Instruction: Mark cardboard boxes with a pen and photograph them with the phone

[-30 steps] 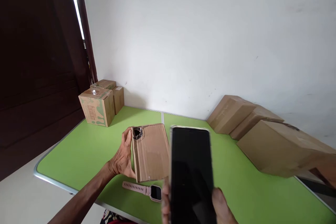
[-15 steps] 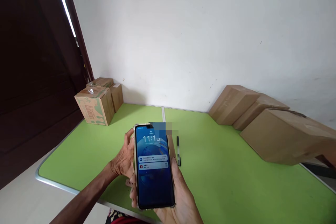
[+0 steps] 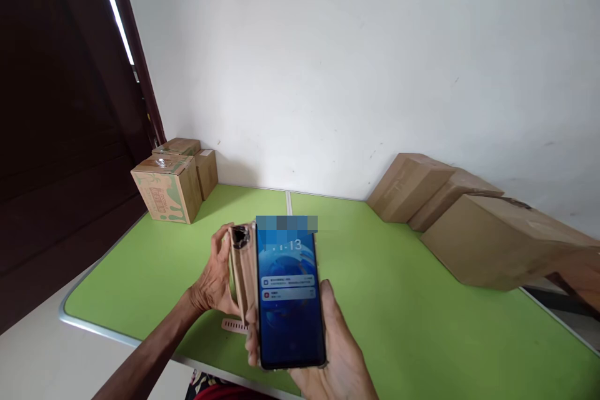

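Observation:
In the head view my right hand (image 3: 340,340) is wrapped round a smartphone (image 3: 290,319) in a clear case, thumb on its right edge and fingertips at its left. The lit lock screen faces me. My left hand (image 3: 213,281) grips the left side of a small brown cardboard box (image 3: 242,275), which has a dark, ragged hole at its top end. This box is just left of the phone and partly hidden by it. On the table below it lies a pink strap (image 3: 233,325) with a row of holes, its other end out of sight.
A green folding table (image 3: 403,325) stands against a white wall. Several cardboard boxes are on it: a printed one (image 3: 164,190) with others at the back left, and plain ones (image 3: 487,237) at the right. A dark door (image 3: 60,106) is at the left.
The phone has moved right, uncovering the small cardboard box in my left hand and more of the pink strap. The pen formerly seen right of the phone is now hidden.

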Tool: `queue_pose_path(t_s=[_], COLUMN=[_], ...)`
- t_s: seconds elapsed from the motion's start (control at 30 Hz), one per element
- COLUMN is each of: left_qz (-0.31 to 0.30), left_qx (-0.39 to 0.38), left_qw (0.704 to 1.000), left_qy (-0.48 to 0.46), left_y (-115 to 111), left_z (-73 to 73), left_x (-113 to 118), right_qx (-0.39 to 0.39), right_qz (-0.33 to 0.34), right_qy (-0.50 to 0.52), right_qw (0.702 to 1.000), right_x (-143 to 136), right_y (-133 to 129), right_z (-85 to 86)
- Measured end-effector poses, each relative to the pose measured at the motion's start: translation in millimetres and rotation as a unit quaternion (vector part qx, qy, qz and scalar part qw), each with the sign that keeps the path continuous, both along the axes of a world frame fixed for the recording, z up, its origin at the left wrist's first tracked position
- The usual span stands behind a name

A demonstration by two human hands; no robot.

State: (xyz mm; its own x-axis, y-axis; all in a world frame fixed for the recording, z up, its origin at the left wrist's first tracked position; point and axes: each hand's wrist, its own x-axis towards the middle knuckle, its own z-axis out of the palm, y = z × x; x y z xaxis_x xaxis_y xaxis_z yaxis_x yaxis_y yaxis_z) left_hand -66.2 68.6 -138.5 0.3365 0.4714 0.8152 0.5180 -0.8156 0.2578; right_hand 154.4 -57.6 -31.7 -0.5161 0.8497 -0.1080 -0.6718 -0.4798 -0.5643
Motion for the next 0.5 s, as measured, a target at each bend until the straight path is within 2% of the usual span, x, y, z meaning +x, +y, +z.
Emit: queue_pose_path(t_s=[0.1, 0.2, 0.27, 0.33, 0.5], left_qz=[0.006, 0.054, 0.067, 0.055, 0.006], left_qx=[0.030, 0.024, 0.022, 0.018, 0.007], left_qw=[0.999, 0.998, 0.998, 0.998, 1.000], left_qy=[-0.028, -0.025, -0.007, 0.005, -0.004], left_y=[-2.4, -10.6, -16.8, -20.9, -19.4], left_z=[2.2, 2.5, 2.6, 2.9, 3.3], left_x=[-15.5, -27.5, -29.3, -25.5, -7.8], right_qx=[-0.012, -0.045, -0.075, -0.096, -0.139], right_qz=[-0.077, -0.179, -0.223, -0.239, -0.214], right_qy=[-0.048, -0.134, -0.205, -0.262, -0.331], right_qw=[0.996, 0.974, 0.950, 0.930, 0.908], right_x=[27.6, 63.9, 87.2, 106.4, 136.7], right_y=[-0.3, 1.8, 5.4, 11.0, 28.5], right_z=[4.1, -6.0, -21.2, -40.9, -92.3])
